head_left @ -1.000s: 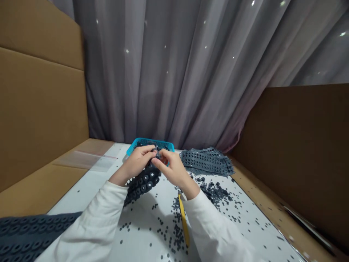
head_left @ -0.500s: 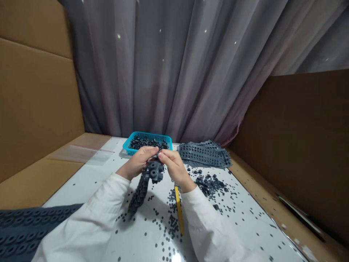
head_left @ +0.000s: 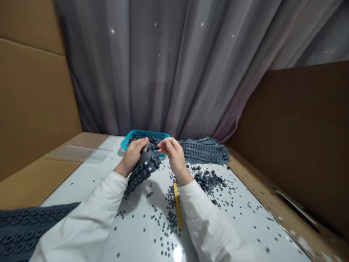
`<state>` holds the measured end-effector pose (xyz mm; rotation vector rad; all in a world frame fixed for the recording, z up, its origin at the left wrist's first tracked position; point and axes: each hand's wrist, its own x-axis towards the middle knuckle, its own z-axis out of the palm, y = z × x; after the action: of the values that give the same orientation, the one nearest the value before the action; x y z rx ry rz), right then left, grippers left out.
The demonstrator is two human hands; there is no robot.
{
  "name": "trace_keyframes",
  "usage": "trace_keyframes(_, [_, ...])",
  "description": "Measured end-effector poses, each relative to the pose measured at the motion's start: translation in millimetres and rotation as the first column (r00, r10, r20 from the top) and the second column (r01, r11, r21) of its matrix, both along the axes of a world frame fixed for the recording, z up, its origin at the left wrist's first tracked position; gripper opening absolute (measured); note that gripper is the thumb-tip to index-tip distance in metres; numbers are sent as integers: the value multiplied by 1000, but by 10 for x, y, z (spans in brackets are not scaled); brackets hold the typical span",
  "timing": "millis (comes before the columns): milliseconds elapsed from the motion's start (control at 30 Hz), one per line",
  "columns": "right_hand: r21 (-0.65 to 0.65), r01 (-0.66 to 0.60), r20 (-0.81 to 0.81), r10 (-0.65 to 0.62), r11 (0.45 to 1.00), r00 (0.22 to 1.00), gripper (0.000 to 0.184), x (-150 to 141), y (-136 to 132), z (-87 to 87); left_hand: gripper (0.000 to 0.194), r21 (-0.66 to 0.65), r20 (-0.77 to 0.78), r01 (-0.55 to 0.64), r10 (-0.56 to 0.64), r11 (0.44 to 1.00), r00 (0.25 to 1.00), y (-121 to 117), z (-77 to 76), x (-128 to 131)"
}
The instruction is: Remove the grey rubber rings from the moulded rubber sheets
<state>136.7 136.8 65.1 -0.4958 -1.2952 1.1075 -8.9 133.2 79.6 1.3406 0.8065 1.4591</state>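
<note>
My left hand point(head_left: 132, 155) grips the upper end of a dark grey rubber sheet point(head_left: 143, 171) moulded with rows of raised rings. The sheet hangs tilted toward me above the table, and a hole shows near its top edge. Just right of the sheet is my right hand point(head_left: 174, 156), apart from it, with thumb and fingers pinched together. Whatever lies between those fingertips is too small to make out. Behind both hands stands a blue plastic basket point(head_left: 125, 141) holding many small dark rubber pieces.
Punched grey sheets point(head_left: 204, 151) lie stacked at the back right, near a pile of dark scraps point(head_left: 209, 181). Small dark discs dot the white table point(head_left: 141, 214). A yellow-handled tool point(head_left: 177, 207) lies by my right forearm. Another ringed sheet point(head_left: 21, 229) is at left; cardboard point(head_left: 32, 94) walls the sides.
My right hand has come away from the sheet and moved slightly right. My left hand has turned the sheet so its ringed face shows more.
</note>
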Motion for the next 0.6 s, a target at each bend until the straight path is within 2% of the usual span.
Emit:
trace_keyframes(67, [74,120,142,-130,990,981,11,40,-39,44,37,24,-55,33,-31,999,998,-5,7,-33])
trace_keyframes(133, [179,174,310,-223,968,924,12,61,-104,104,36,41,-110,62,-57,997,992,-21,22,-67])
trace_keyframes(267, [326,52,601,-249,944,760,22,42,-217,184,36,129,-310,152,-105,980,945,-52,60,-112])
trace_keyframes(367, [338,9,660,-244,941,711,28,13,-232,176,38,175,-409,196,-110,965,906,-52,72,-119])
trace_keyframes(500, [404,56,636,-324,913,700,27,19,-217,159,40,1,-480,170,-149,985,865,-46,67,-112])
trace_keyframes(600, [444,-33,622,-281,895,731,20,47,-223,173,45,-71,-484,113,-133,991,865,-71,67,-65])
